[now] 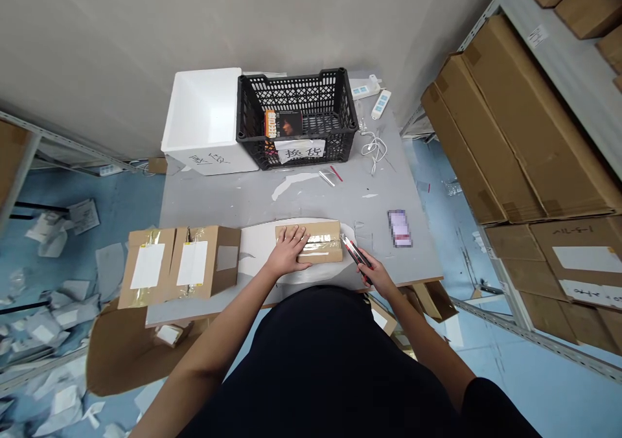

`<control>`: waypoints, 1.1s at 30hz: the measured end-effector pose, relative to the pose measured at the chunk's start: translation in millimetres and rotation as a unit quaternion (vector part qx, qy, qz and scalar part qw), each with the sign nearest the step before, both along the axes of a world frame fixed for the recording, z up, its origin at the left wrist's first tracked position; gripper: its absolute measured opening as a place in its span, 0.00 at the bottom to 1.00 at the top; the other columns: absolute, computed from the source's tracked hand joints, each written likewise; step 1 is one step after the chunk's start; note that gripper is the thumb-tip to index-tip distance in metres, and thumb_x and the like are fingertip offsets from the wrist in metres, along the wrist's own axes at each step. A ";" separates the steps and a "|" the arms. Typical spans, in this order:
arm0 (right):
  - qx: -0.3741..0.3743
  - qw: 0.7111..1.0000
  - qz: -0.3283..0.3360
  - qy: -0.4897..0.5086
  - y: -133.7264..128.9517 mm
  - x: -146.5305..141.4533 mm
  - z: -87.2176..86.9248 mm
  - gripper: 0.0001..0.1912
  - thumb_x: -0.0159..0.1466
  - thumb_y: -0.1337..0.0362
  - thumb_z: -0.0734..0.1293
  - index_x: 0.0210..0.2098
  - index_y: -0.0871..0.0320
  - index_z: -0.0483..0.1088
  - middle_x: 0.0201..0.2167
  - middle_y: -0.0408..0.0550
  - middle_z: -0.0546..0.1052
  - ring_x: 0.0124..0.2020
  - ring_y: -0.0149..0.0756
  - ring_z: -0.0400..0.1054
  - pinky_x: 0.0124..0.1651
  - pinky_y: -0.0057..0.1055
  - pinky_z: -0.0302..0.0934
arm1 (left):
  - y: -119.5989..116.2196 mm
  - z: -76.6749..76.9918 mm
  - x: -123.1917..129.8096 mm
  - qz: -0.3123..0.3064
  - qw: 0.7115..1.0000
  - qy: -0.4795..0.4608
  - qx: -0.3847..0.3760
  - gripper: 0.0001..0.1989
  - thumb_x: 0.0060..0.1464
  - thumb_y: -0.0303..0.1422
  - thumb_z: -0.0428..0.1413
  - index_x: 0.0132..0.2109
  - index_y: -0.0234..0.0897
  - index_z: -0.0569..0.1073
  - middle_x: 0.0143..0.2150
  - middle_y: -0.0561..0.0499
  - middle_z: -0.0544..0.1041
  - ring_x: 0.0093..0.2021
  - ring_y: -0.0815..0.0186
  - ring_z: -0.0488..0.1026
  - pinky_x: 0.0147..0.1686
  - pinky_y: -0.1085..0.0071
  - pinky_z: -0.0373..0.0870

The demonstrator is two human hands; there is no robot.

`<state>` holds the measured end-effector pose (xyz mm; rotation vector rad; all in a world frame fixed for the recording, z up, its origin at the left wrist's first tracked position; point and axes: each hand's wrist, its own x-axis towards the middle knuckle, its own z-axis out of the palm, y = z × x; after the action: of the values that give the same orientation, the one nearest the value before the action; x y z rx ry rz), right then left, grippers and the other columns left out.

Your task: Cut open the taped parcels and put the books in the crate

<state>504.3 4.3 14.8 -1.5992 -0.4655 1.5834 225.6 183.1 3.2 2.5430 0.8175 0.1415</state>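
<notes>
My left hand lies flat on a small taped cardboard box, pressing on its top. My right hand grips a red and black utility knife beside the box's right end. The blade tip is close to the box, but I cannot tell if it touches. The box rests on a curved sheet of white material on a grey worktable. To its left stands a larger cardboard parcel, taped, with white labels.
A black plastic crate holding a book stands at the table's back, next to a white foam box. A blurred phone, a white power strip and a cable lie on the table. Flattened cartons fill shelves on the right; paper scraps litter the floor.
</notes>
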 end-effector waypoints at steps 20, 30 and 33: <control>-0.015 0.998 0.058 0.006 -25.9 4.0 8.7 0.36 0.58 0.59 0.67 0.65 0.50 0.57 0.27 0.38 0.72 0.16 0.23 0.59 0.14 0.20 0.51 | 0.0 -2.3 0.4 -0.002 1.000 0.003 0.009 0.45 0.44 0.51 0.62 0.66 0.42 0.59 0.69 0.38 0.57 0.70 0.44 0.46 0.66 0.43 0.30; -0.001 0.999 -0.037 -0.023 -44.8 3.0 3.0 0.40 0.55 0.52 0.69 0.64 0.54 0.58 0.26 0.41 0.74 0.19 0.28 0.61 0.20 0.24 0.56 | 0.4 -0.2 0.7 -0.006 1.000 0.017 0.025 0.44 0.47 0.54 0.60 0.67 0.41 0.58 0.69 0.39 0.56 0.70 0.45 0.46 0.66 0.43 0.31; 0.016 0.994 -0.081 -0.070 -44.8 9.7 -5.9 0.40 0.54 0.49 0.70 0.63 0.56 0.60 0.28 0.43 0.76 0.20 0.28 0.61 0.22 0.25 0.57 | 1.3 0.9 0.6 -0.012 0.999 0.027 0.037 0.44 0.49 0.56 0.57 0.67 0.40 0.57 0.69 0.39 0.56 0.70 0.45 0.46 0.66 0.43 0.31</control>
<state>514.0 -40.5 8.9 -1.6862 -0.4217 1.3432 226.3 184.4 4.1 2.6351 0.8168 0.0970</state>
